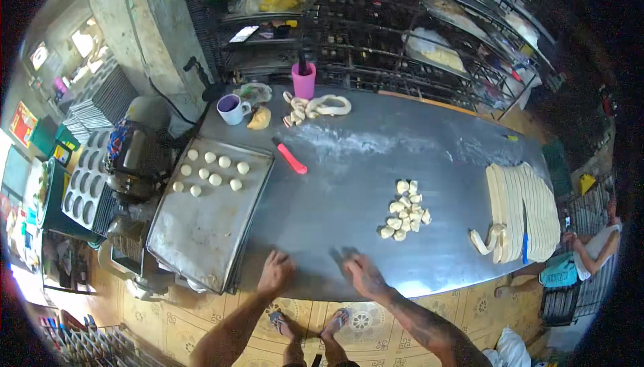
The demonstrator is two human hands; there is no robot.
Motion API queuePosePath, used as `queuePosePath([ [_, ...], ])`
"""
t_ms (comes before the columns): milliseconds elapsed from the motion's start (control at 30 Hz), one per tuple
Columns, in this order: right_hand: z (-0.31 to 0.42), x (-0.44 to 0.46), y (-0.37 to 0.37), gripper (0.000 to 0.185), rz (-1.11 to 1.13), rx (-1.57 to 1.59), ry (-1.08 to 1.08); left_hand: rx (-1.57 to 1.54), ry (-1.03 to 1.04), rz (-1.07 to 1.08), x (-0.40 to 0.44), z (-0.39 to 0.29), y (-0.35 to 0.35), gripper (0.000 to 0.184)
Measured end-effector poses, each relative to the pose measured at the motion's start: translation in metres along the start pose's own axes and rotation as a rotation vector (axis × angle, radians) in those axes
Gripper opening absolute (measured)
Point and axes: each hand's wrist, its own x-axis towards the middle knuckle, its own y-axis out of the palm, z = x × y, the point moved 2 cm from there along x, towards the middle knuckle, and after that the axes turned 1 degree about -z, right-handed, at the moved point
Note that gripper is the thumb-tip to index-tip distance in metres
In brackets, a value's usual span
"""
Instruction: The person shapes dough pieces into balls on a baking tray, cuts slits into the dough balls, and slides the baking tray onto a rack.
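In the head view, the left hand (277,273) curls its fingers low over the table (308,213) by its near edge; the right hand (364,276) is near that edge too, fingers blurred. Whether either clamps anything, I cannot tell. Dough pieces (405,211) cluster between the right hand and the dough strips (508,213) near the right edge. Dough balls (215,179) sit toward the far edge of the baking tray (194,239).
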Motion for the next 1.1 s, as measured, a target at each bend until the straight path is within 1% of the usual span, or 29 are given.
queuePosePath([
  [33, 0.005, -0.002, -0.005, 0.025, 0.065, 0.087, 0.036, -0.183, -0.095, 0.002, -0.005, -0.01, -0.014, 0.011],
  [67, 0.0, 0.008, -0.012, 0.023, 0.002, -0.084, 0.004, -0.033, -0.06, 0.058, -0.001, -0.014, -0.021, 0.011],
  [100, -0.002, 0.018, -0.016, 0.021, -0.06, -0.251, -0.02, 0.199, -0.026, 0.097, 0.023, -0.043, -0.033, 0.011],
  [133, -0.008, 0.036, -0.02, 0.019, -0.134, -0.422, -0.057, 0.335, -0.087, 0.098, 0.06, -0.055, -0.036, 0.011],
  [167, -0.016, 0.062, -0.019, 0.019, -0.145, -0.423, -0.068, 0.376, -0.12, 0.079, 0.09, -0.061, -0.034, 0.012],
  [200, -0.021, 0.083, -0.013, 0.019, -0.202, -0.394, -0.071, 0.398, -0.133, 0.063, 0.109, -0.062, -0.028, 0.012],
  [267, -0.021, 0.093, -0.004, 0.019, -0.294, -0.331, -0.065, 0.443, -0.015, 0.044, 0.087, -0.022, 0.0, 0.012],
  [300, -0.015, 0.066, -0.003, 0.019, -0.282, -0.33, -0.048, 0.476, 0.108, 0.031, 0.066, -0.004, 0.019, 0.011],
  [333, -0.01, 0.042, -0.002, 0.018, -0.18, -0.258, -0.092, 0.514, 0.248, -0.002, 0.06, 0.0, 0.023, 0.011],
  [367, -0.007, 0.02, -0.002, 0.018, -0.076, -0.188, -0.138, 0.513, 0.255, -0.008, 0.048, -0.022, 0.006, 0.011],
  [400, -0.003, 0.007, -0.003, 0.017, 0.033, -0.112, -0.176, 0.299, 0.223, 0.01, 0.025, -0.057, -0.023, 0.01],
  [433, -0.001, 0.01, -0.011, 0.017, 0.034, -0.112, -0.176, 0.194, 0.205, 0.017, 0.026, -0.067, -0.031, 0.009],
  [467, -0.002, 0.019, -0.02, 0.016, -0.016, -0.207, -0.147, 0.088, 0.187, 0.022, 0.027, -0.075, -0.038, 0.009],
  [533, -0.01, 0.042, -0.027, 0.015, -0.112, -0.385, -0.08, 0.257, 0.088, 0.0, 0.059, -0.062, -0.037, 0.009],
  [567, -0.016, 0.073, -0.025, 0.015, -0.121, -0.387, -0.093, 0.345, 0.05, -0.026, 0.087, -0.051, -0.037, 0.009],
  [600, -0.018, 0.103, -0.021, 0.017, -0.226, -0.353, -0.119, 0.388, 0.001, -0.056, 0.118, -0.048, -0.031, 0.01],
  [633, -0.022, 0.11, -0.012, 0.019, -0.32, -0.314, -0.13, 0.425, -0.056, -0.069, 0.13, -0.048, -0.023, 0.011],
  [667, -0.025, 0.103, -0.002, 0.019, -0.31, -0.31, -0.12, 0.423, -0.066, -0.058, 0.119, -0.044, -0.018, 0.011],
  [733, -0.029, 0.079, 0.016, 0.019, -0.148, -0.245, -0.08, 0.395, 0.064, 0.034, 0.09, -0.04, -0.002, 0.011],
  [767, -0.026, 0.077, 0.017, 0.019, -0.084, -0.215, -0.073, 0.386, 0.144, 0.065, 0.089, -0.032, 0.003, 0.011],
  [800, -0.019, 0.065, 0.007, 0.019, -0.09, -0.218, -0.087, -0.093, -0.079, 0.072, 0.053, 0.0, 0.023, 0.012],
  [867, -0.012, 0.031, -0.011, 0.018, 0.027, -0.097, -0.137, -0.571, -0.29, 0.082, 0.035, 0.021, 0.027, 0.013],
  [900, -0.016, 0.043, -0.011, 0.018, 0.026, -0.097, -0.138, -0.312, -0.148, 0.044, 0.052, 0.003, 0.005, 0.013],
  [967, -0.024, 0.083, -0.013, 0.017, -0.128, -0.288, -0.082, 0.208, 0.141, -0.03, 0.104, -0.028, -0.032, 0.014],
  [1000, -0.029, 0.11, -0.016, 0.017, -0.207, -0.386, -0.062, 0.213, 0.147, -0.04, 0.142, -0.032, -0.032, 0.014],
  [1033, -0.03, 0.124, -0.012, 0.017, -0.203, -0.382, -0.05, 0.3, 0.079, -0.008, 0.167, -0.042, -0.024, 0.016],
  [1067, -0.028, 0.135, -0.006, 0.018, -0.252, -0.355, -0.045, 0.385, 0.009, 0.038, 0.172, -0.047, -0.019, 0.018],
  [1100, -0.023, 0.144, -0.003, 0.02, -0.303, -0.333, -0.043, 0.379, 0.007, 0.06, 0.157, -0.038, -0.01, 0.018],
])
